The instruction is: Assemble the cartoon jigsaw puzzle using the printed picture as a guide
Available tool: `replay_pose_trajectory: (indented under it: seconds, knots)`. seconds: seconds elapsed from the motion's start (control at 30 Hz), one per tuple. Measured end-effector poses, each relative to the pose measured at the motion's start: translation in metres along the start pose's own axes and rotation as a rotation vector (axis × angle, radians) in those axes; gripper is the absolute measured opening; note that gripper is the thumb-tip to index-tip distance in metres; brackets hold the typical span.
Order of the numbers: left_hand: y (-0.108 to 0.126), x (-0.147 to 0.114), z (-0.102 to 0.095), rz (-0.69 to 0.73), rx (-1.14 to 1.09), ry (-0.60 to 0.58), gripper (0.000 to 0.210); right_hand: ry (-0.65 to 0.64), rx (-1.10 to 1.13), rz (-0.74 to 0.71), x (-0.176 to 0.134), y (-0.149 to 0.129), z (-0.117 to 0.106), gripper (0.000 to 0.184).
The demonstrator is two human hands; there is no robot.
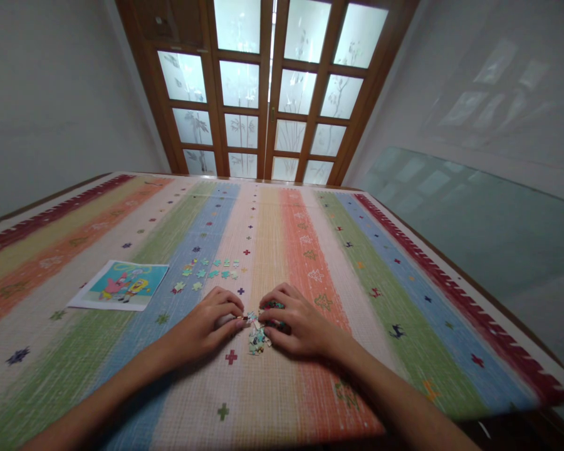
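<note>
A small heap of jigsaw pieces [259,341] lies on the striped tablecloth between my two hands. My left hand [216,319] is closed at the heap's left edge, thumb and fingertips pinching a small jigsaw piece [245,318]. From the right, my right hand [296,322] curls round several more jigsaw pieces [276,324], partly hidden under its fingers. Farther off, several loose jigsaw pieces [214,274] are spread out in rough rows. To their left lies a printed picture sheet [122,285] with cartoon figures on a teal ground.
The striped tablecloth [282,388] covers a large table. Beyond its far edge stand wooden doors with frosted panes [239,84]. A pale glass panel [474,213] is at the right, beside the white wall [521,94].
</note>
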State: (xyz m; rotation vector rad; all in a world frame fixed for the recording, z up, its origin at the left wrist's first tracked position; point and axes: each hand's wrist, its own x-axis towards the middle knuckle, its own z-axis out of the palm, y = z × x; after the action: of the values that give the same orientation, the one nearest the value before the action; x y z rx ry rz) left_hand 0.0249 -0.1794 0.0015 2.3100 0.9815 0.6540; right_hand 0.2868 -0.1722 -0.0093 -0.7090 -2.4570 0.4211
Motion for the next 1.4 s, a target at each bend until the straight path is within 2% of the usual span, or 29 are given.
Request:
replay_pose_trajectory:
  seconds: [0.17,0.37,0.67,1.1,1.3,1.4]
  knots:
    - [-0.009,0.001,-0.001,-0.074,0.000,0.020,0.022,-0.012,0.010,0.011,0.000,0.001,0.000,0.015]
    - [-0.013,0.001,0.000,-0.083,-0.005,0.036,0.032,-0.011,0.014,0.027,0.000,0.002,0.002,0.015]
    - [-0.016,-0.001,0.002,-0.075,0.091,0.095,0.021,0.027,0.001,0.019,0.001,0.003,0.002,0.021]
    - [0.001,-0.001,0.005,-0.008,0.050,0.031,0.016,0.042,0.002,0.075,0.001,0.006,0.005,0.025]
    - [-0.011,-0.002,-0.001,-0.018,0.039,0.153,0.018,0.002,-0.010,0.109,0.001,0.005,0.004,0.027]
    - [-0.017,-0.003,-0.001,-0.034,0.044,0.175,0.020,-0.014,-0.004,0.129,0.001,0.005,0.004,0.027]
